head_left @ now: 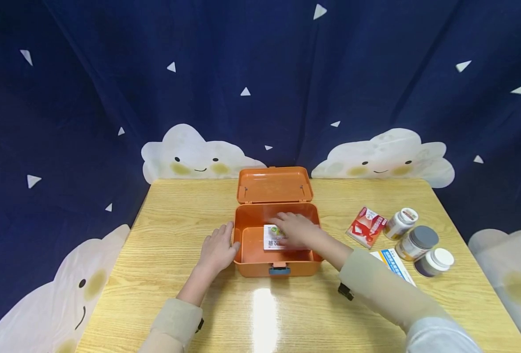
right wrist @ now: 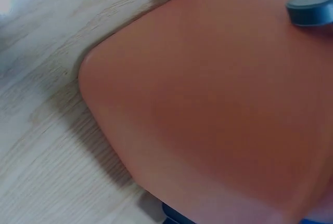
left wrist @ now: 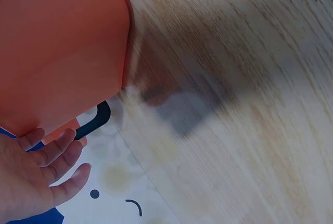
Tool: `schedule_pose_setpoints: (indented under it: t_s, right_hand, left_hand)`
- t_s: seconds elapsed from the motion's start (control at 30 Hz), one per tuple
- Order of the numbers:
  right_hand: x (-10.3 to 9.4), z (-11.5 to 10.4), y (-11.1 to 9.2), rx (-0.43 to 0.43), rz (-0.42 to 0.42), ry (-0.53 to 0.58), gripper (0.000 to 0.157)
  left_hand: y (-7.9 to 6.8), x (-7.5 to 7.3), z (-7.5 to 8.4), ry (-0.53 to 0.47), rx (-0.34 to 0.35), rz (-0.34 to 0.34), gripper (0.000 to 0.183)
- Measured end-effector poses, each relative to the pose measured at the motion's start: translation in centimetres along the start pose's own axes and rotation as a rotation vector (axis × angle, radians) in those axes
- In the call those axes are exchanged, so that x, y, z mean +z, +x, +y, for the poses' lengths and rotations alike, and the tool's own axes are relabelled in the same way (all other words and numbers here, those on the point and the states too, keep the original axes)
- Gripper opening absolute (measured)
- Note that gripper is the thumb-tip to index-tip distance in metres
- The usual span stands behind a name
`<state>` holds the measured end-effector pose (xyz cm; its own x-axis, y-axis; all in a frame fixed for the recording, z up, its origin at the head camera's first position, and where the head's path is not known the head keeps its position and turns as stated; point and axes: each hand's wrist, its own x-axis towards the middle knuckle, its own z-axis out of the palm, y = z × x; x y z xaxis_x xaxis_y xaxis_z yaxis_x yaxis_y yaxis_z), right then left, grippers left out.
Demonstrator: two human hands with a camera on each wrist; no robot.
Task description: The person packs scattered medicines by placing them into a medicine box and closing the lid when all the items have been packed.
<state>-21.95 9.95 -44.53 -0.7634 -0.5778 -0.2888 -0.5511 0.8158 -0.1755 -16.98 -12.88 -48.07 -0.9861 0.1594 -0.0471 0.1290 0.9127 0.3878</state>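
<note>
An orange storage box (head_left: pixel 278 268) stands on the table, its lid (head_left: pixel 274 186) raised toward the curtain. My left hand (head_left: pixel 216 247) rests against its left wall, thumb at the rim; the left wrist view shows these fingers (left wrist: pixel 62 143) loosely extended beside the orange side. Inside lies a flat white carton (head_left: pixel 270 240) with print and a green mark. Over that carton, my right hand (head_left: pixel 298 229) reaches in with fingers spread above its far part, hiding its right portion. The right wrist view shows the box's orange outer side (right wrist: pixel 203 99), with the right hand out of sight.
On the right lie a red-and-white carton (head_left: pixel 366 227) and a blue-and-white carton (head_left: pixel 395 264), partly behind my right sleeve. Beside them stand a white-capped bottle (head_left: pixel 400 223), a grey-capped bottle (head_left: pixel 416 243) and another white-capped bottle (head_left: pixel 434 262). A dark curtain (head_left: pixel 287 73) hangs behind the table.
</note>
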Motion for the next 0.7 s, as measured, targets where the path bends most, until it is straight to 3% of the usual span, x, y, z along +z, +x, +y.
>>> schedule_pose_setpoints:
  t_s: [0.33, 0.53, 0.7]
  right_hand:
    - [-0.8, 2.1, -2.8, -0.122, 0.370, -0.031, 0.065]
    - [-0.9, 3.6, -4.8, -0.085, 0.566, 0.008, 0.065]
    - [-1.0, 4.9, -6.3, -0.001, 0.621, 0.089, 0.067]
  left_hand:
    - [0.2, -0.1, 0.1, 0.012, 0.010, 0.003, 0.056]
    - [0.3, -0.1, 0.0, 0.021, 0.021, 0.001, 0.057]
    - [0.3, -0.1, -0.1, 0.027, 0.019, -0.010, 0.058]
